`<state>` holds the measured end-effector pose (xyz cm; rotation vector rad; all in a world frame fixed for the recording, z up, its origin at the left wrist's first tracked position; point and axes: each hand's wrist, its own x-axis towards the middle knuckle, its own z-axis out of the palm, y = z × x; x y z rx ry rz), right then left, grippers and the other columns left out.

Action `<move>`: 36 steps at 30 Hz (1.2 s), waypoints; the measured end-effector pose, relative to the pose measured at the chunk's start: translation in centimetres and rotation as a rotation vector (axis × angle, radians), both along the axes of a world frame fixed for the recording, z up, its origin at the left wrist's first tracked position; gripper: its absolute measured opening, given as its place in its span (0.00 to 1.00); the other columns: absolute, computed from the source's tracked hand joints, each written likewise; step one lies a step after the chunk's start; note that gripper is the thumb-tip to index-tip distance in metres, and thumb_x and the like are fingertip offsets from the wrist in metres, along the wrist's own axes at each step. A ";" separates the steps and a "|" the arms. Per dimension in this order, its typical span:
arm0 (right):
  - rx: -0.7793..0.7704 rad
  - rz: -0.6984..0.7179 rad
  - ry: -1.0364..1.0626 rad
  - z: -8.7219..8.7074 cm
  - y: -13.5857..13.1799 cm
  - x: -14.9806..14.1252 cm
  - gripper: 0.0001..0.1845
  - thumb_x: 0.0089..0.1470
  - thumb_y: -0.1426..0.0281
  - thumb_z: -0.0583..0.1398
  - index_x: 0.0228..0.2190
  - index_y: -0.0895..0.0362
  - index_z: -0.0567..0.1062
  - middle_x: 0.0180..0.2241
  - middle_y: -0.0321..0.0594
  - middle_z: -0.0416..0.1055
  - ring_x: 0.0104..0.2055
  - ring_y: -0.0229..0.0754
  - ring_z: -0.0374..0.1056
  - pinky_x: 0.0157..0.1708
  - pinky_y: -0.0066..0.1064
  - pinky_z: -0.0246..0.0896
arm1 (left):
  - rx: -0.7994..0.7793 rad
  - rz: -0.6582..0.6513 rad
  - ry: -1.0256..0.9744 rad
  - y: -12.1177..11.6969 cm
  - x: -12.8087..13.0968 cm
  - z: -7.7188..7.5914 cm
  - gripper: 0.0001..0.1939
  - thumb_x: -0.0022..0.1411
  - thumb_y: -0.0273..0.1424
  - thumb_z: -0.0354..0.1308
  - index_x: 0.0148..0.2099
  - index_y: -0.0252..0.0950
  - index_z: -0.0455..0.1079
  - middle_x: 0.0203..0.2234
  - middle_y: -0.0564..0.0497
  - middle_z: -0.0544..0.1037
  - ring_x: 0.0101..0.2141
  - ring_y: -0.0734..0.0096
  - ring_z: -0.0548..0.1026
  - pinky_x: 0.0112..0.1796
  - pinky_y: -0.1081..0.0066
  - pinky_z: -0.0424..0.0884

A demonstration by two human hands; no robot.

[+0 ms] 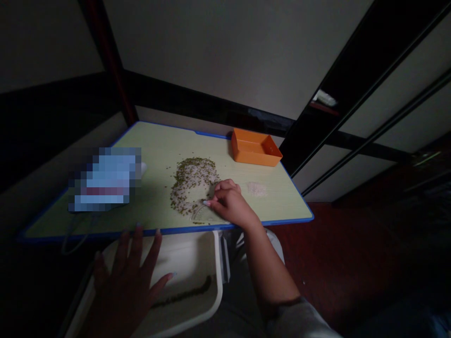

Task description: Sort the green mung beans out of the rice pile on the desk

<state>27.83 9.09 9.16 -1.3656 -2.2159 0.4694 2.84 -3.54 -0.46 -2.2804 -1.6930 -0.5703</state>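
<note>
My right hand [230,202] is closed, thumb and fingers pinched at the curved edge of a clear protractor [206,213] near the table's front edge. Part of the protractor is hidden under the hand. Just beyond it, a spread of small green beans mixed with pale rice-like grains [193,178] covers the middle of the table. To the right of the hand lies a small patch of pale grains [257,189]. My left hand [128,274] is spread open over a white bin [219,286] below the table edge. Dark green beans [186,296] lie inside the bin.
The light table [151,141] has a blue rim. An orange box [255,159] stands at its back right corner. A blurred-out bluish object [107,180] sits on the left, with a thin cord [72,244] hanging over the edge. A wall with dark panels rises behind.
</note>
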 end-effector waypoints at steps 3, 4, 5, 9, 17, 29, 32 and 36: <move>-0.012 0.006 -0.008 0.0 0.0 -0.3 0.14 0.58 0.69 0.68 0.23 0.56 0.75 0.40 0.40 0.72 0.51 0.46 0.62 0.50 0.39 0.50 | -0.003 0.008 -0.008 0.0 -0.1 -0.1 0.46 0.66 0.35 0.55 0.75 0.42 0.29 0.75 0.32 0.34 0.74 0.39 0.35 0.67 0.25 0.37; -0.016 0.008 -0.007 0.0 0.0 -0.4 0.14 0.58 0.69 0.68 0.23 0.56 0.75 0.41 0.40 0.72 0.52 0.46 0.62 0.50 0.39 0.50 | -0.003 0.009 -0.009 0.0 -0.1 -0.2 0.46 0.66 0.35 0.55 0.75 0.42 0.29 0.75 0.32 0.34 0.74 0.39 0.36 0.67 0.25 0.37; -0.021 0.011 -0.004 0.0 -0.1 -0.5 0.14 0.58 0.69 0.68 0.23 0.56 0.75 0.41 0.40 0.72 0.52 0.46 0.62 0.50 0.39 0.50 | 0.000 0.007 -0.009 0.0 -0.1 -0.2 0.46 0.66 0.36 0.55 0.75 0.42 0.29 0.75 0.32 0.35 0.74 0.39 0.36 0.67 0.25 0.37; -0.036 0.011 0.014 0.0 -0.4 -0.8 0.14 0.59 0.69 0.68 0.23 0.56 0.75 0.41 0.40 0.72 0.52 0.46 0.62 0.51 0.39 0.50 | 0.021 -0.003 -0.005 0.1 0.0 -0.2 0.46 0.65 0.35 0.56 0.75 0.42 0.30 0.74 0.31 0.36 0.74 0.40 0.36 0.66 0.24 0.39; -0.041 0.029 0.023 0.0 -0.6 -1.0 0.15 0.59 0.69 0.68 0.22 0.57 0.75 0.40 0.40 0.72 0.51 0.45 0.62 0.51 0.39 0.50 | 0.010 0.016 -0.037 0.1 0.1 -0.2 0.46 0.66 0.34 0.55 0.75 0.46 0.28 0.75 0.37 0.33 0.74 0.40 0.37 0.66 0.24 0.40; 0.004 0.086 0.150 0.2 -1.5 0.0 0.16 0.61 0.68 0.66 0.22 0.55 0.73 0.40 0.37 0.72 0.50 0.43 0.64 0.54 0.37 0.53 | -0.021 0.011 -0.026 0.2 -0.2 -0.3 0.47 0.66 0.35 0.55 0.74 0.47 0.26 0.75 0.39 0.29 0.74 0.39 0.36 0.67 0.24 0.36; 0.063 -0.021 0.225 0.4 -1.5 1.4 0.16 0.62 0.69 0.65 0.23 0.55 0.73 0.37 0.38 0.71 0.47 0.43 0.64 0.52 0.37 0.55 | -0.003 0.005 -0.004 0.2 -0.2 -0.4 0.47 0.66 0.35 0.55 0.75 0.44 0.27 0.75 0.37 0.29 0.74 0.40 0.35 0.67 0.25 0.35; 0.176 -0.281 0.284 0.3 -1.8 3.3 0.15 0.61 0.71 0.63 0.22 0.54 0.71 0.34 0.40 0.70 0.44 0.46 0.64 0.50 0.39 0.56 | 0.015 0.015 -0.003 0.2 -0.2 -0.5 0.47 0.66 0.35 0.55 0.75 0.45 0.28 0.75 0.38 0.31 0.74 0.41 0.35 0.67 0.26 0.37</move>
